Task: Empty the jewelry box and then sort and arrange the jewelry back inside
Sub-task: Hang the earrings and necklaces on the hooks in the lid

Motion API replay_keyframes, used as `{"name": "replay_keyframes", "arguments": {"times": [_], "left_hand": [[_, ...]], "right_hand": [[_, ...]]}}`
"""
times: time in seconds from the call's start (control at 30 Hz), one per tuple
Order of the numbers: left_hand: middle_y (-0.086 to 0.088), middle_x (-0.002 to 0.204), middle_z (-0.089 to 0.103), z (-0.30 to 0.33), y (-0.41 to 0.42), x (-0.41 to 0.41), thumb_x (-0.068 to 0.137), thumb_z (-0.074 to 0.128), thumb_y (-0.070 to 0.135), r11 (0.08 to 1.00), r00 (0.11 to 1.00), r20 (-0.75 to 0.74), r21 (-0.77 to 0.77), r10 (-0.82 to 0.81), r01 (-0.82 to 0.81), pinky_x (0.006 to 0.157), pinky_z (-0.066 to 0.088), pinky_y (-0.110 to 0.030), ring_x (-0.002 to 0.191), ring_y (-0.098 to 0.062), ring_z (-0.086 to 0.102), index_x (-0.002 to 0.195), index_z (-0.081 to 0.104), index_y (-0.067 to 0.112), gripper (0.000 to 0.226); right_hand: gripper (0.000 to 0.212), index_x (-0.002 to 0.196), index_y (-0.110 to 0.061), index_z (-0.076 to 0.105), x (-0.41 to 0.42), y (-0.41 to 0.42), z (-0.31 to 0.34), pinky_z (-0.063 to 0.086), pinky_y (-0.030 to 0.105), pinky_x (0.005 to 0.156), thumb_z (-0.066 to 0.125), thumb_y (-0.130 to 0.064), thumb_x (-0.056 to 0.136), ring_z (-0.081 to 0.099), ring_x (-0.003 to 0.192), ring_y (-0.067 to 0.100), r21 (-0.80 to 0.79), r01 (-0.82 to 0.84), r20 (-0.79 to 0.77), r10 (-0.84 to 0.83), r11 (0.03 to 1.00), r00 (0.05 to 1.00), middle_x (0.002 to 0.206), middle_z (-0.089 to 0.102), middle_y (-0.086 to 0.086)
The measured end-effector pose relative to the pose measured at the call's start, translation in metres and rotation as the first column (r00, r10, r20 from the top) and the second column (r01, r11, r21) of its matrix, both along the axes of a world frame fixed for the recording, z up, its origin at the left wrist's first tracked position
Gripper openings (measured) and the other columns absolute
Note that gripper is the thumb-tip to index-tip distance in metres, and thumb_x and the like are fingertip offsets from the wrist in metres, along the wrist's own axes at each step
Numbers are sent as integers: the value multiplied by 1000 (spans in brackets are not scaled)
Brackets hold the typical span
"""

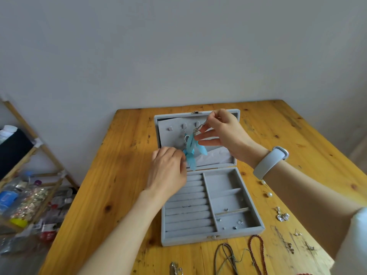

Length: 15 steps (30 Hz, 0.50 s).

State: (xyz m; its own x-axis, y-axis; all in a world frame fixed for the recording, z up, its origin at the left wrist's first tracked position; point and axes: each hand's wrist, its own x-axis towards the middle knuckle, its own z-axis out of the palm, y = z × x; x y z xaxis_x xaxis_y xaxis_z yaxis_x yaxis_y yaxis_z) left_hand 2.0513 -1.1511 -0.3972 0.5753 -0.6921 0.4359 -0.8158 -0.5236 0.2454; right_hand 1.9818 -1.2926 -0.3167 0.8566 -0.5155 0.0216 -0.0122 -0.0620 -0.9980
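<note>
My view: wooden table [123,175], open grey jewelry box [258,225] on it, pearl earrings [267,188], red bead necklace [258,253], cord necklace [226,255], silver pieces [282,215] lying right of the box.

A: What is under the left hand [168,171]?
B: Box [256,221] corner, hidden. The studs [236,223] below the right hand [222,133] are too small to tell.

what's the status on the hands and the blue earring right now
Right hand pinches top of blue feather earring at the lid. Left hand holds its lower feathers. Jewelry box open, small studs inside. Nothing in the way.
</note>
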Motion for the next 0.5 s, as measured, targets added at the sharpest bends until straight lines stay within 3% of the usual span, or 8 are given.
{"name": "replay_keyframes", "arguments": {"times": [0.17, 0.3, 0.4, 0.5], "left_hand": [[0, 82, 65, -2, 5, 5, 76, 52, 16, 997, 997, -46, -50, -65, 62, 80, 26, -22, 85, -21, 58, 82, 65, 12, 16], [-1, 89, 66, -1, 11, 6, 78, 49, 13, 992, 990, -73, -47, -116, 113, 84, 27, -22, 90, -20, 59, 93, 62, 11, 20], [1, 88, 66, 2, 12, 6, 78, 49, 13, 987, 987, -34, -39, -156, 155, 84, 28, -24, 89, -20, 60, 101, 60, 13, 26], [3, 85, 65, 1, 11, 6, 79, 48, 24, 987, 987, 11, -4, -160, 160, 83, 25, -24, 86, -20, 61, 102, 64, 17, 29]], "right_hand": [[15, 85, -11, 39, 4, -1, -8, 58, 39, 72, 32, -13, 97, 67, 83, 30, -170, 34, -65, -46, 985, 997, 82, 59, 10], [11, 89, -9, 41, 4, -6, -9, 56, 45, 74, 33, -14, 96, 65, 85, 32, -375, 109, -28, -129, 920, 991, 79, 58, 6], [11, 94, -10, 42, 3, -10, -9, 50, 54, 73, 33, -17, 94, 61, 80, 35, -676, 103, -16, -154, 730, 988, 84, 63, 11], [14, 100, -12, 42, 1, -9, -9, 48, 48, 66, 31, -19, 96, 57, 76, 36, -876, 83, -22, -211, 475, 977, 88, 65, 11]]}}
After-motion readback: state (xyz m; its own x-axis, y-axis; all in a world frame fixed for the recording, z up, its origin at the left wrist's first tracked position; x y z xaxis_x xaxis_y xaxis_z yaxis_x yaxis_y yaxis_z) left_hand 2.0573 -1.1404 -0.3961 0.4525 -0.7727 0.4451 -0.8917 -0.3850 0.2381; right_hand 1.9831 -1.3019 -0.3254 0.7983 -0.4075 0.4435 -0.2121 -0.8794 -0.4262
